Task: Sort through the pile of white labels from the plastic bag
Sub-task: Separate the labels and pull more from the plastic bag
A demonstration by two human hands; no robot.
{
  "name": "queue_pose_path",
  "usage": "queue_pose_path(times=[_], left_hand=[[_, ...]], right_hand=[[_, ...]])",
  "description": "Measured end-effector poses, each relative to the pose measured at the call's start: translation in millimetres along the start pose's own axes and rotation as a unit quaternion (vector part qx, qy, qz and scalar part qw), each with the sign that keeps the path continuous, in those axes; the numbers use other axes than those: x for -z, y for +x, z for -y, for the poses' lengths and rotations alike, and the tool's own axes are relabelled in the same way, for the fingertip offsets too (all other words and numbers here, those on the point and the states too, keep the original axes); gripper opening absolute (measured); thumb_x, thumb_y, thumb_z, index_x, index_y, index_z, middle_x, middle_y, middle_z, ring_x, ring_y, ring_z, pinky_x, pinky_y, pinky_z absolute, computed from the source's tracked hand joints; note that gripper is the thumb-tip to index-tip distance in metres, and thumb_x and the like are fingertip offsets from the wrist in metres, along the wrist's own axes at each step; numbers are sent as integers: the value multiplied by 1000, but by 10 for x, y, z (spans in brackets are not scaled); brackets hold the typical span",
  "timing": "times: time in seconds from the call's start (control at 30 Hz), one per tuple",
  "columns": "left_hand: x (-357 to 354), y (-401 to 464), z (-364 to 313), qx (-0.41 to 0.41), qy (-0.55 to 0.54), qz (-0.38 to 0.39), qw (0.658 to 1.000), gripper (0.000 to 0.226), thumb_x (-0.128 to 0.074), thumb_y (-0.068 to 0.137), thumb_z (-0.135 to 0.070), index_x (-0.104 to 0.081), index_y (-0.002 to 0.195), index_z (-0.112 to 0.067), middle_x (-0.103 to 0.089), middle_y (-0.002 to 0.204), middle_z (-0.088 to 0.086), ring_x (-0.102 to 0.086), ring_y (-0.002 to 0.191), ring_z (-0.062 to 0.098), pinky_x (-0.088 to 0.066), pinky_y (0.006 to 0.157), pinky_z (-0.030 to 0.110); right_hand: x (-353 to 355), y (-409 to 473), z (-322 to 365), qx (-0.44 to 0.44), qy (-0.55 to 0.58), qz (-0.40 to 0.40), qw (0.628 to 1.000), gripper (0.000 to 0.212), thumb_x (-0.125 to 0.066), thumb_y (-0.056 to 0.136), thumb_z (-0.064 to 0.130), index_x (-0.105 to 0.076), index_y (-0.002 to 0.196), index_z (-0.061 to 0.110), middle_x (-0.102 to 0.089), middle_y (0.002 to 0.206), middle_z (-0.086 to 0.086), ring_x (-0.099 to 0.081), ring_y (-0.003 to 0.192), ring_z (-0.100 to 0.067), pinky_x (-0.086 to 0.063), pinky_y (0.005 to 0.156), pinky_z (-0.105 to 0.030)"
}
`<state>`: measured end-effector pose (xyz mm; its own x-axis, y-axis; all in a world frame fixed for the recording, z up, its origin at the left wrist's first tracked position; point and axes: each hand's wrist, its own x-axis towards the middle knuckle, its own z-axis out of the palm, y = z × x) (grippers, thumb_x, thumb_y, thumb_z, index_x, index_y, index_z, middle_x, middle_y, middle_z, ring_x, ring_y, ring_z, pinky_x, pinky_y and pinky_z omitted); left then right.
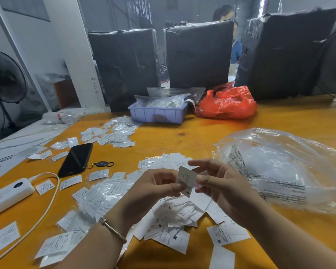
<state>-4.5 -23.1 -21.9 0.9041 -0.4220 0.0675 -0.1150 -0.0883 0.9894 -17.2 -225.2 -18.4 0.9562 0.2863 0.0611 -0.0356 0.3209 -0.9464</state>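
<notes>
A pile of white labels [175,214] printed with size letters lies on the orange table [202,136], just below my hands. Between both hands stands one white label [186,179] marked M. My left hand [153,193] pinches its lower left edge, and my right hand [219,189] holds its right edge with thumb and fingers. A large clear plastic bag [279,171] with black print lies crumpled to the right of my right hand. More labels [113,134] are scattered towards the far left.
A black phone [76,159] with a key fob [102,164] lies at the left, and a white power bank [8,195] with its cable nearer the left edge. A lilac tray [157,114] of bagged items and a red plastic bag [227,103] stand behind. Black-wrapped boxes [198,53] line the back.
</notes>
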Motion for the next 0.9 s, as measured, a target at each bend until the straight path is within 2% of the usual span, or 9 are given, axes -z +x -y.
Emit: queue_pose_path(times=[0.07,0.17,0.33,0.43,0.5,0.6,0.7,0.83,0.9], left_hand=[[-4,-6,-9,-4,-13,-13,1000,16,-73,79,-21,-79,92,-13,-75,101,11,-70,95,22,-57,83,30],[6,-5,-10,-7,-36,-23,999,14,-73,78,-18,-80,90,-14,-75,101,12,-70,92,21,-55,79,27],[31,-12,-12,-2,-75,-27,997,14,-72,77,-18,-79,88,-14,-75,100,14,-68,91,23,-54,82,28],[46,-13,-13,-5,-88,-28,996,15,-72,76,-18,-79,89,-14,-74,101,12,-67,94,23,-54,86,30],[66,2,-9,-8,-95,-27,995,24,-71,75,-15,-75,96,-4,-73,110,12,-67,101,25,-54,92,34],[77,10,-17,-6,-95,0,995,43,-69,77,-10,-62,110,16,-69,122,8,-66,111,25,-56,89,31],[38,-9,-25,8,-58,20,998,34,-71,78,-13,-71,105,6,-72,116,10,-67,109,27,-55,90,32],[-41,-34,-26,4,23,15,1000,23,-73,80,-20,-78,98,-8,-75,99,13,-69,97,27,-56,86,29],[-49,-28,-26,-1,25,-4,1000,20,-73,78,-20,-79,94,-8,-76,96,14,-69,96,31,-56,88,35]], right_hand=[[2,-1,-2,8,-3,3,1000,42,-79,67,4,-69,107,8,-69,87,-10,-64,81,-24,-51,73,-30],[21,-23,21,37,-26,-6,999,42,-74,65,6,-68,107,7,-71,89,-11,-65,74,-22,-53,67,-26],[25,-19,20,73,-61,-4,995,43,-75,63,2,-68,105,5,-71,90,-15,-67,73,-25,-54,66,-26],[26,-40,32,80,-99,6,992,39,-75,69,-1,-68,106,8,-72,90,-15,-68,73,-24,-53,64,-24],[30,-47,6,91,-137,-16,986,29,-69,79,-4,-68,106,9,-73,86,-14,-67,69,-22,-49,60,-23],[16,-40,-31,106,-176,-60,977,20,-64,87,1,-67,103,13,-73,78,-11,-64,62,-19,-46,54,-22],[-7,-50,-46,125,-204,-58,969,29,-67,85,3,-63,110,17,-72,71,-11,-63,56,-17,-44,52,-20],[-43,-65,-64,168,-238,-58,955,58,-63,85,-7,-54,131,27,-69,66,-12,-62,55,-21,-47,56,-20],[-69,-86,-40,204,-250,-86,943,58,-67,86,3,-53,131,36,-68,70,-9,-61,59,-20,-50,59,-26]])
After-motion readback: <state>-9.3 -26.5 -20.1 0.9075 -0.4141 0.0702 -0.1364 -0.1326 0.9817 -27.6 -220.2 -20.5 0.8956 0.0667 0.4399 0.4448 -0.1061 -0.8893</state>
